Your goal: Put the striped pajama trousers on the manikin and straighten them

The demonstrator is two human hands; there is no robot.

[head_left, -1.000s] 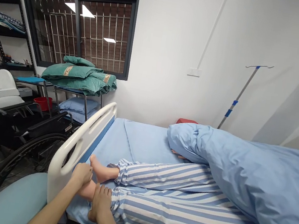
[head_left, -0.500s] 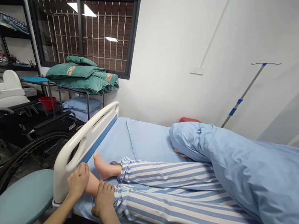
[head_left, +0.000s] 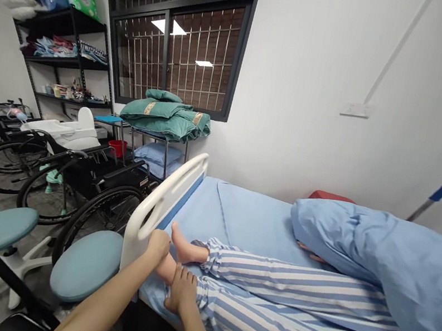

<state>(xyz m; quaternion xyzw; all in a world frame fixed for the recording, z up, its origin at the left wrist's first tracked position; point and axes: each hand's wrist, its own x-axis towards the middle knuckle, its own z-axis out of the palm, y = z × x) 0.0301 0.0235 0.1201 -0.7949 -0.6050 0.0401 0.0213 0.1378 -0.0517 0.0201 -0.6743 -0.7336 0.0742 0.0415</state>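
Two bare legs' ends stick out of blue-and-white striped trousers [head_left: 294,282] on a bed. My left hand [head_left: 158,248] is closed round the toe end of the nearer foot [head_left: 167,269], close to the footboard. At the ankle of that same foot, my right hand [head_left: 183,290] is wrapped over the top, its fingers side by side just before the trouser cuff. The farther foot [head_left: 185,249] lies on the sheet with its toes up, untouched. The toes of the nearer foot are hidden under my left hand.
A white footboard [head_left: 145,215] rises left of my hands. The blue quilt [head_left: 408,264] covers the upper legs. Two round stools [head_left: 86,264], several wheelchairs [head_left: 115,187] and a black shelf [head_left: 75,22] stand left; an IV pole [head_left: 440,194] stands right.
The camera view has swung left, so the bed and hands appear farther right and more wheelchairs and stools show. Both hands keep their hold on the nearer foot and ankle.
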